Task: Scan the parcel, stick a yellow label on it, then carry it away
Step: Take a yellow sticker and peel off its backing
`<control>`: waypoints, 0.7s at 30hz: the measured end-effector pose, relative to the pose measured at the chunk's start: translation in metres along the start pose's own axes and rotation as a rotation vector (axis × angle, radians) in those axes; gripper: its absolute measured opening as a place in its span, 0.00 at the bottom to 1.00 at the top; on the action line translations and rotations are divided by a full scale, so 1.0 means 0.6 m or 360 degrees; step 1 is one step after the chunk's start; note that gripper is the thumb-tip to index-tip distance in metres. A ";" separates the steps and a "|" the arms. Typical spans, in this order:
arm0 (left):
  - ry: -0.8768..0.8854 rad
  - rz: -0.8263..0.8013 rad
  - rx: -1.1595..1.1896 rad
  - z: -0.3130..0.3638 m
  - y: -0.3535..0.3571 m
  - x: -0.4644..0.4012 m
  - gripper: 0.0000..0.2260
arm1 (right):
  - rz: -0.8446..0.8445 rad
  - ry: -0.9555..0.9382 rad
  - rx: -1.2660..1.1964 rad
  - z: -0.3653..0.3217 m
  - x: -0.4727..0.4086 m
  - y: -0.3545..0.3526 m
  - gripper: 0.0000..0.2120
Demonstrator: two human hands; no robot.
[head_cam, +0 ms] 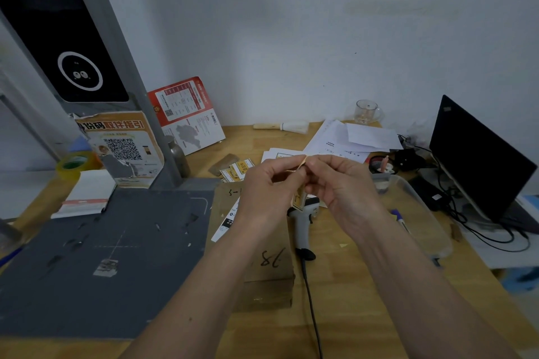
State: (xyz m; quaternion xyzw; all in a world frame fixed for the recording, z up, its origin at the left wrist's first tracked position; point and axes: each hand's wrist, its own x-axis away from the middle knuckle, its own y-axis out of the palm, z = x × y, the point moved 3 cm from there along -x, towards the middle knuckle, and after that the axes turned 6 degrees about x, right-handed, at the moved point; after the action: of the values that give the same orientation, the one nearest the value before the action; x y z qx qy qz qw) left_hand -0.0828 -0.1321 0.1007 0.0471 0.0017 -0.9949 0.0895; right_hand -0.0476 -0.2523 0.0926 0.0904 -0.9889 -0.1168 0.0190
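Observation:
A flat brown cardboard parcel [262, 259] lies on the wooden table in front of me, with a white shipping label near its far left edge and "98" written on its top. Above it, my left hand [262, 192] and my right hand [341, 183] pinch a strip of yellow labels [299, 198] between the fingertips; the strip hangs down between the hands. A white handheld scanner [303, 227] lies just to the right of the parcel, its black cable running toward me. More loose yellow labels [236, 170] lie beyond the parcel.
A dark grey scanning stand [102, 242] with a tall post fills the left. A white padded envelope [87, 195] and tape roll [75, 163] sit far left. Papers [350, 140], a glass cup [367, 112], a clear plastic tray [417, 213] and a laptop [478, 160] stand to the right.

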 end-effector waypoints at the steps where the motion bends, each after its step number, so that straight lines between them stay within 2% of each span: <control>1: 0.0002 0.0002 0.0008 0.001 0.000 0.001 0.11 | -0.0001 -0.0004 0.0005 0.001 0.000 0.001 0.09; 7: 0.0030 0.0004 0.0056 0.008 -0.003 0.006 0.10 | -0.0041 -0.0035 0.0002 0.000 0.003 0.005 0.08; 15: 0.0090 0.0061 -0.0056 0.003 -0.002 0.011 0.10 | -0.0012 0.0041 -0.0086 -0.004 0.008 0.009 0.06; 21: 0.0024 0.0120 0.0016 0.014 -0.012 0.010 0.08 | -0.0050 0.0018 -0.0114 -0.003 0.011 0.009 0.07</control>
State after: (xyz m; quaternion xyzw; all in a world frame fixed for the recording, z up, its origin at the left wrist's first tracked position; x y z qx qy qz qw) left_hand -0.0906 -0.1260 0.1086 0.0552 -0.0044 -0.9904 0.1266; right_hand -0.0550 -0.2485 0.0955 0.1057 -0.9824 -0.1518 0.0260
